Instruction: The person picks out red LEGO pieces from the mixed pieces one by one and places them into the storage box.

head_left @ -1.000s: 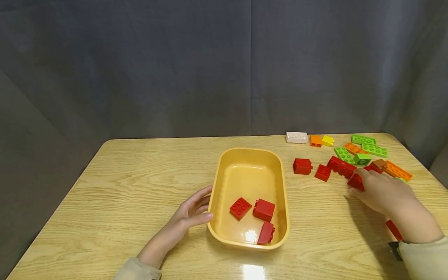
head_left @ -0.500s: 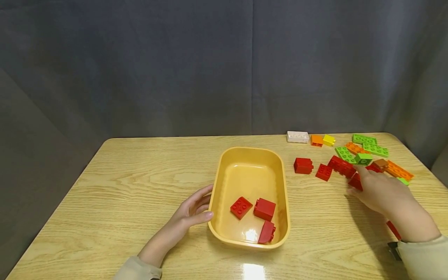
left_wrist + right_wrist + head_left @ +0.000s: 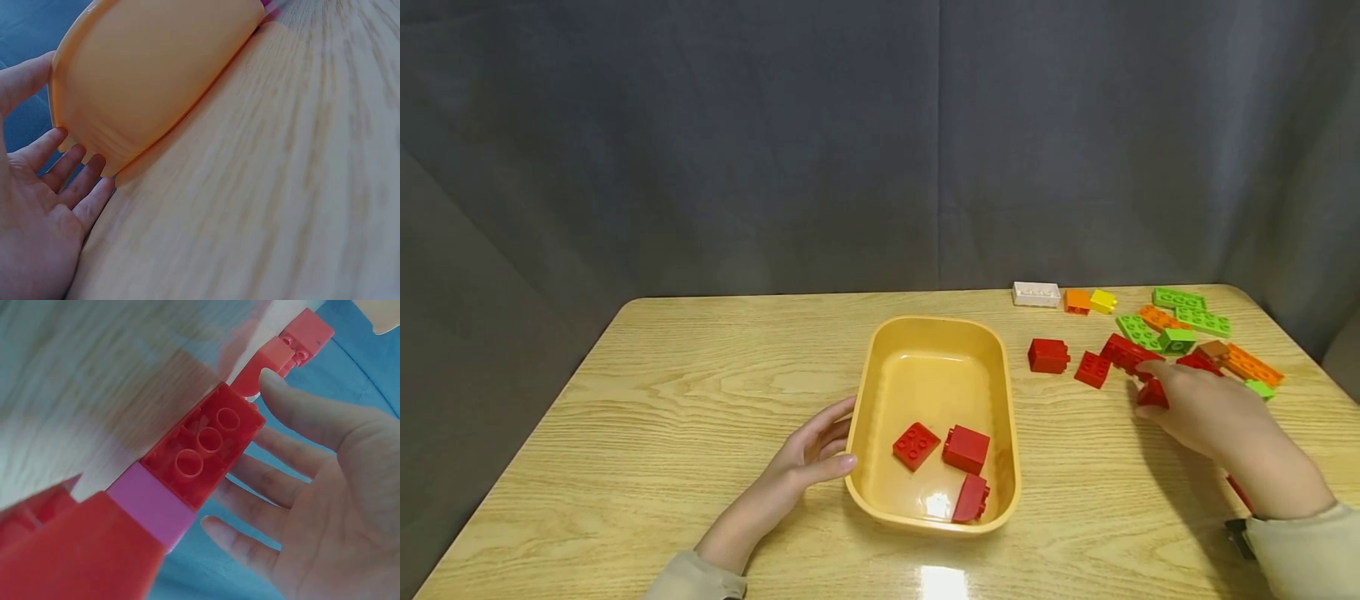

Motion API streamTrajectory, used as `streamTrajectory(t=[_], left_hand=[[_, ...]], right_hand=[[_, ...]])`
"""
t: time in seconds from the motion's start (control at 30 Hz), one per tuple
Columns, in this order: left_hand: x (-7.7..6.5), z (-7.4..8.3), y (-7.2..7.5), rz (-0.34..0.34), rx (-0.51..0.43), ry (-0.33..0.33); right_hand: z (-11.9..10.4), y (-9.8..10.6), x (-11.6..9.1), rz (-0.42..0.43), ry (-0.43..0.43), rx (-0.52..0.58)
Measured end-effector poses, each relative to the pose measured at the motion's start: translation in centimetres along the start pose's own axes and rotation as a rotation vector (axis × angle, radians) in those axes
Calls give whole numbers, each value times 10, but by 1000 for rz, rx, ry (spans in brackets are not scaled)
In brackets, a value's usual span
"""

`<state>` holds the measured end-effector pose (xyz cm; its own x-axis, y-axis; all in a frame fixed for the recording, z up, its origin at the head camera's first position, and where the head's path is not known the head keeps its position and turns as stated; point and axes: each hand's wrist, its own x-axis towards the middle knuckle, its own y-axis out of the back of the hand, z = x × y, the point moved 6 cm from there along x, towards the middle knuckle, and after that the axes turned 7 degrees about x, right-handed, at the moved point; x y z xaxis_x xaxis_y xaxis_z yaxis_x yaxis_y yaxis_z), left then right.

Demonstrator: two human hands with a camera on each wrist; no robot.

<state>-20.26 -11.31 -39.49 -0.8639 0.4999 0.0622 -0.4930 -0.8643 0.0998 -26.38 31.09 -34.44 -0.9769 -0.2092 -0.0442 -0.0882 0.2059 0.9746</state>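
Note:
My left hand (image 3: 808, 454) rests at the left side of a yellow tray (image 3: 859, 467). In the left wrist view its thumb lies at the rim and its fairly straight fingers (image 3: 81, 178) touch the outer wall. Three red toy bricks lie in the tray, one of them a flat brick (image 3: 916, 447) with studs up. At the right, my right hand (image 3: 1221, 417) pinches a red brick (image 3: 1152, 393) between thumb and forefinger, low over the table. Close to its fingers in the right wrist view is a red brick (image 3: 209, 439) showing its hollow underside.
Red bricks (image 3: 1048, 356) lie between the tray and the right hand. Behind them are a white brick (image 3: 1036, 294), an orange brick (image 3: 1077, 302) and a yellow brick (image 3: 1102, 302). Green (image 3: 1202, 321) and orange bricks (image 3: 1253, 365) spread toward the table's right edge. Dark cloth (image 3: 775, 150) hangs behind.
My right hand has shifted slightly left toward the tray, and the red brick between its fingers has moved with it. The left hand and tray have stayed in place.

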Motion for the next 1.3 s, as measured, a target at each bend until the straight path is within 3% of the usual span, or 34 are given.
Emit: streamTrajectory(t=[0.4, 1.3], left_hand=[[0, 0, 1, -4, 7, 4], [0, 0, 0, -4, 5, 6]], right_hand=[[0, -10, 1, -76, 19, -7], [-4, -10, 1, -43, 54, -5]])
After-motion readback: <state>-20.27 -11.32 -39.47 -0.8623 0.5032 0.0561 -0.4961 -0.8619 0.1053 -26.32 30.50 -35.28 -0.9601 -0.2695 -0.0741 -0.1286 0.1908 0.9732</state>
